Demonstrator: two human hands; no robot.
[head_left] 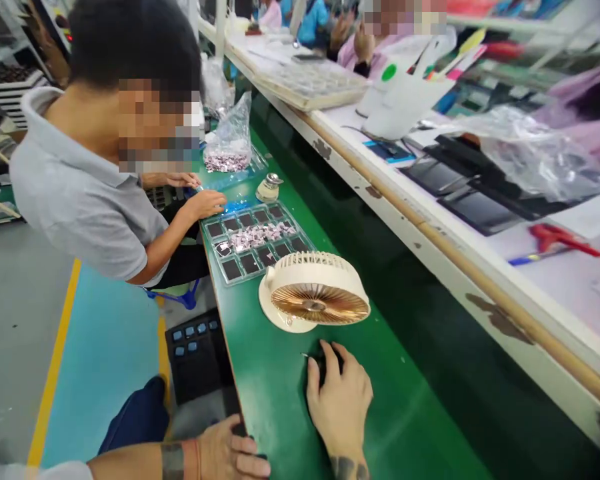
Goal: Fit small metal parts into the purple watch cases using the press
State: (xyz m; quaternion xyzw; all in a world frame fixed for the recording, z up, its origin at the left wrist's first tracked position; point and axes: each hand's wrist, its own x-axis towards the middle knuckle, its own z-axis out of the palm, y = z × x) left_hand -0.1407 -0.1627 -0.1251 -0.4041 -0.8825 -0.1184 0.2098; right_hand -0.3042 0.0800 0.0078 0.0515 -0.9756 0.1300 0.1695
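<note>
A long green tabletop is being worked at in a factory room, with a grey floor and yellow and blue markings alongside it. The right hand is being held arched and partly closed over a small black object. That object is lying directly under the palm, with the right hand the nearer of the two, but its long axis is being hidden by the fingers, and whether it is being gripped cannot be told. The left hand is being held curled at the tabletop's near edge; whether it is closed on anything cannot be told. Just ahead of the right hand, a cream plastic fan with thin copper-coloured blades is being tilted back on its round base. Beyond it, a clear ribbed tray of dark square cells is being heaped with small pink pieces, and a co-worker's hand is being rested beside it. A crinkly plastic bag of similar pieces is being stood farther along, while a black holder with blue squares is being shown below the tabletop's edge.
</note>
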